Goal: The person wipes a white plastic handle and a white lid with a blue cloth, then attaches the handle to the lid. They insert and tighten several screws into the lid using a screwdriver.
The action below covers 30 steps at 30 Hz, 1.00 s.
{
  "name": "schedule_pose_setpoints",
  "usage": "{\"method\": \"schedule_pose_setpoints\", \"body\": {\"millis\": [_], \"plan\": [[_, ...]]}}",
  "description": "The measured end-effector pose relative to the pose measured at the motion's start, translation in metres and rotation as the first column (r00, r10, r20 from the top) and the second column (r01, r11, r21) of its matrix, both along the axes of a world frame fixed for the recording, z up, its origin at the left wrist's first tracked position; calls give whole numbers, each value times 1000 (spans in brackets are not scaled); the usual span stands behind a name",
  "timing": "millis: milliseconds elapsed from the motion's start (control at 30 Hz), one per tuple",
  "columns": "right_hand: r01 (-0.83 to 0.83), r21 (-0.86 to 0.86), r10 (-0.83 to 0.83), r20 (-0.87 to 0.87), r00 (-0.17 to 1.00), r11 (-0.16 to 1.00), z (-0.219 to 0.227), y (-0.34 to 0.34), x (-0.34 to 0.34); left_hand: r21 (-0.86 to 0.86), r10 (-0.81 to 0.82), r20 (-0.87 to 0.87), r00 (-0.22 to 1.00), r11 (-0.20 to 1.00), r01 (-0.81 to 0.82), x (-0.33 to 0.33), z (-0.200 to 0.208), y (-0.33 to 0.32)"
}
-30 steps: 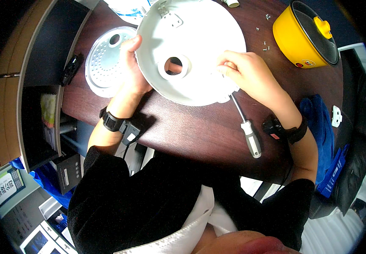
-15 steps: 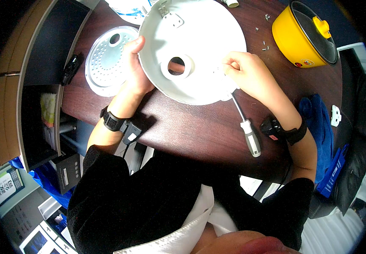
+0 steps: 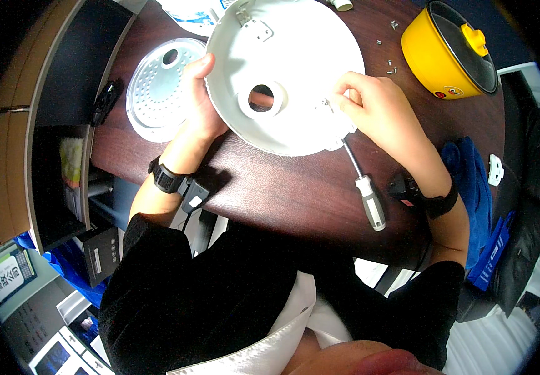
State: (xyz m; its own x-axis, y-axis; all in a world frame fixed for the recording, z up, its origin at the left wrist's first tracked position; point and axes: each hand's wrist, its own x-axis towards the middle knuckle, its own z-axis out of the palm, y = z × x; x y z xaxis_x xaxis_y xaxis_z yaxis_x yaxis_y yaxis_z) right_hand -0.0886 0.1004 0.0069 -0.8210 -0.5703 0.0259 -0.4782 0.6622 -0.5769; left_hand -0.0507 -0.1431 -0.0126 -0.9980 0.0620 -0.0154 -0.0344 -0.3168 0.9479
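Lying nearest: a screwdriver point(image 3: 365, 187) with a grey and white handle is seen flat on the dark wooden counter point(image 3: 282, 194), its shaft running up under the disc's lower rim.
Left hand point(image 3: 201, 103): closed on the left rim of the white round disc point(image 3: 285, 75), thumb over the top face, fingers hidden behind it.
Right hand point(image 3: 379, 112): curled, fingertips pinched at the disc's right rim; a small part may be held there, but it is too small to tell.
Disc: held tilted above the counter between both hands, a round hole at its middle.
Left of disc: a perforated white plate point(image 3: 157, 87) is laid flat on the counter.
Farther right: loose screws point(image 3: 388, 62) are scattered near a yellow pot point(image 3: 448, 53) with a dark lid.
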Motion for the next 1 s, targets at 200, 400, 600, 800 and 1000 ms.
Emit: {"method": "schedule_pose_setpoints", "body": {"millis": [200,400,600,800,1000], "plan": [[-104,20,106,-98,990,994,0,-1,5,-9,-14,-13,1000,1000,14,0,-2,-1],[-111,38,115,-131,985,993,-8,-4,6,-6,3,-7,1000,1000,-3,2,1,2],[-2,-50,2,-10,1000,999,-8,-5,8,34,-14,4,1000,999,14,3,2,1],[29,-148,-6,154,988,989,9,-2,6,40,-40,12,999,998,40,4,1,0],[-189,65,196,-131,972,980,21,5,5,60,-39,21,999,997,38,4,0,1]]}}
